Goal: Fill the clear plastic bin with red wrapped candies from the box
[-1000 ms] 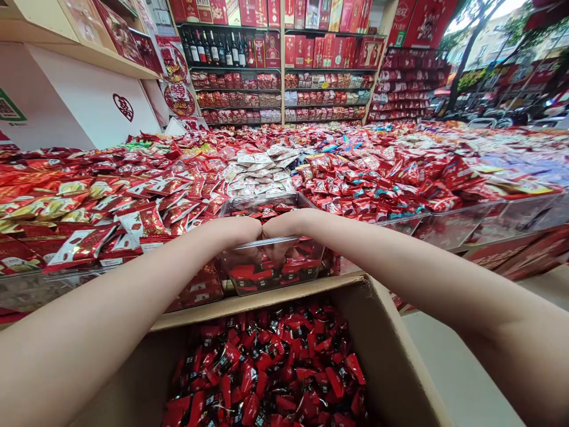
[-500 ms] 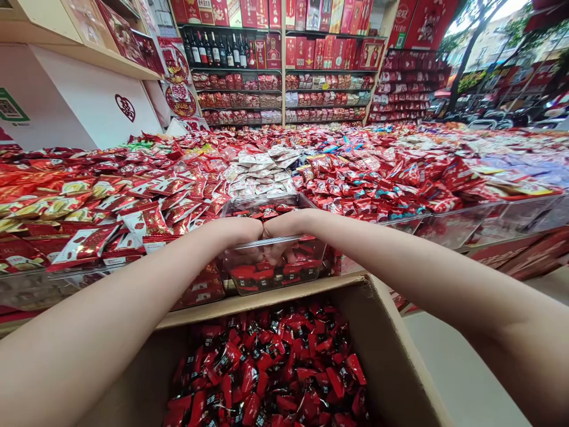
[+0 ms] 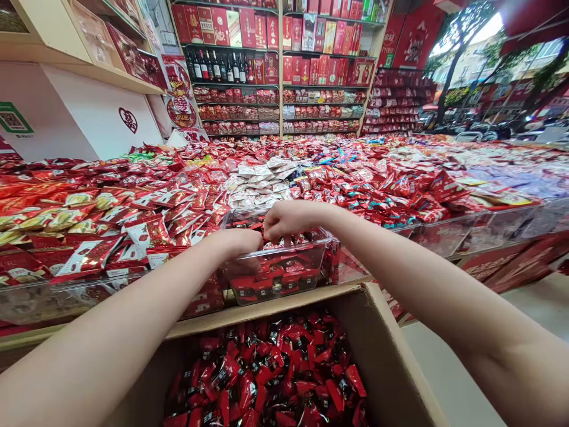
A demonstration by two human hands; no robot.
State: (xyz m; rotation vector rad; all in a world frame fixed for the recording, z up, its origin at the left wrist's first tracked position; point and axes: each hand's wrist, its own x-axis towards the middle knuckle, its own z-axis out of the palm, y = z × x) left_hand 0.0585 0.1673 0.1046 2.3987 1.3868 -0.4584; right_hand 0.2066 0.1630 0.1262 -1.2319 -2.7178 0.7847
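Observation:
A clear plastic bin (image 3: 306, 270) partly filled with red-wrapped candies (image 3: 275, 276) stands at the display's front edge. My left hand (image 3: 240, 244) dips into the bin's near left side. Its fingers show only dimly through the wall, down among the candies. My right hand (image 3: 288, 219) hovers just above the bin's middle, fingers bent loosely downward and apart, with nothing visible in them. Below my arms, an open cardboard box (image 3: 391, 362) holds a heap of the same red and black candies (image 3: 275, 373).
A wide display of red, gold and white candy packets (image 3: 146, 201) spreads behind the bin in clear trays. Shelves of red gift boxes and bottles (image 3: 275, 65) line the back wall. A white counter (image 3: 75, 112) stands at left, pale floor (image 3: 448, 367) at right.
Both hands were pressed together knuckle to knuckle, fingers down in the bin. The right hand has since lifted and parted from the left. The view has tilted slightly down.

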